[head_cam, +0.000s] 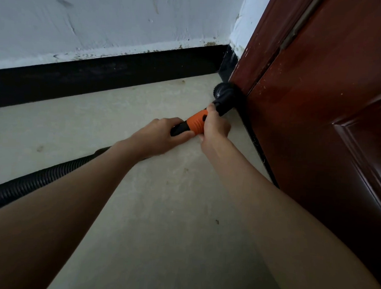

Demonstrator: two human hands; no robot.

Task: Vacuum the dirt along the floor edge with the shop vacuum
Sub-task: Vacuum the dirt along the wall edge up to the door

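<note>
Left hand [161,134] gripping black hose [39,181], right hand [214,125] wrapped around orange cuff [196,122], round brush nozzle [225,97] just beyond right hand against red-brown door [328,117], pale stained floor [160,208] beneath both, black skirting [100,79] and white wall [103,20] ahead

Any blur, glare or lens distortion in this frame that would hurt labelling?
Head view: dim, even light with no glare; wide-angle bending bows the baseboard and door; the brush nozzle is slightly soft, both hands sharp enough.
</note>
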